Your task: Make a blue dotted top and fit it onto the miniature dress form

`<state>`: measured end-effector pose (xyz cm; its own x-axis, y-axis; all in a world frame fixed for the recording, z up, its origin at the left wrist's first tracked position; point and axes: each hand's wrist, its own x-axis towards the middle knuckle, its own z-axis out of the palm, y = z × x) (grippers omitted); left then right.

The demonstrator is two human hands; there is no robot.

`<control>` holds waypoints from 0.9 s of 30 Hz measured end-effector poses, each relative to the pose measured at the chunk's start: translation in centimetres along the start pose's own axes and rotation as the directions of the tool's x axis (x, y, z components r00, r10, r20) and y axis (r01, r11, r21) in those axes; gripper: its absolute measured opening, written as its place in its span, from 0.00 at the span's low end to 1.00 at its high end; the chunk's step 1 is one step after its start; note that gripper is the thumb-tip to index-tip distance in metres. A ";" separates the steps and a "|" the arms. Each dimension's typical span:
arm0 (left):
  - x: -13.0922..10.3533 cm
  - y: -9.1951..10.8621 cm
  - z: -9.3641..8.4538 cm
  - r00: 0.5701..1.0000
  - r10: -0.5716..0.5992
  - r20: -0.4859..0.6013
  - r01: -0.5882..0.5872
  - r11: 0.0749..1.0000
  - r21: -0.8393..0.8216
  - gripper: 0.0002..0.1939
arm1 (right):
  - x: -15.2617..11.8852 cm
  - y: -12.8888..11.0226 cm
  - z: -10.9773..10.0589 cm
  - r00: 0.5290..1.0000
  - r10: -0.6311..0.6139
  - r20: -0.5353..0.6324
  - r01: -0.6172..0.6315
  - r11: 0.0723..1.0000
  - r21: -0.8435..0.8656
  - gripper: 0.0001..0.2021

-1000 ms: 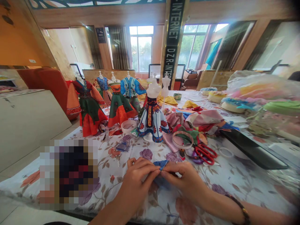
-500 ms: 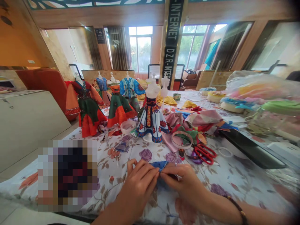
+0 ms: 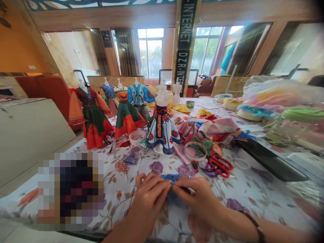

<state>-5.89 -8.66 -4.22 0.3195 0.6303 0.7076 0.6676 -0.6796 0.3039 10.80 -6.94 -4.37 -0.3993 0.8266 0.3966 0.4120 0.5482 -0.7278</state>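
A small piece of blue fabric (image 3: 171,177) is pinched between my two hands, low in the middle of the head view. My left hand (image 3: 152,192) grips its left side with thumb and fingertips. On the right side, my right hand (image 3: 196,194) holds the cloth with closed fingers, and its fingertips nearly touch those of the left. Most of the cloth is hidden behind the fingers. Just beyond the hands stands a small white dress form (image 3: 163,98) wearing a white, blue and red skirt (image 3: 163,133).
Red scissors (image 3: 221,166), a tape roll (image 3: 195,151) and fabric scraps (image 3: 217,130) lie right of the skirt. Several dressed forms stand back left. A black phone-like slab (image 3: 270,158) lies right. A pixelated patch covers the left front of the flowered tablecloth (image 3: 111,216).
The whole view has shifted very slightly. Both hands keep their pinch on the blue fabric, with only a tiny movement of the fingers.
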 end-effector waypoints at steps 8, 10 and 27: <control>-1.1 -0.8 0.2 0.988 0.137 0.069 -0.144 0.985 0.092 0.13 | -0.1 0.1 0.1 1.000 -0.021 0.009 0.021 1.000 -0.020 0.12; -1.6 -1.0 0.3 0.975 0.198 0.103 -0.213 0.963 0.167 0.15 | -0.1 0.2 0.2 1.000 -0.028 0.003 0.028 0.999 -0.041 0.13; 0.4 -0.6 -0.1 0.998 0.024 0.060 -0.018 0.995 -0.096 0.11 | 0.0 0.0 0.1 0.997 -0.069 -0.039 0.066 0.995 -0.068 0.14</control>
<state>-6.26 -8.10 -4.05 0.3756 0.6351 0.6750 0.5943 -0.7239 0.3504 10.71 -6.92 -4.46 -0.3945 0.7912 0.4672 0.4398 0.6090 -0.6600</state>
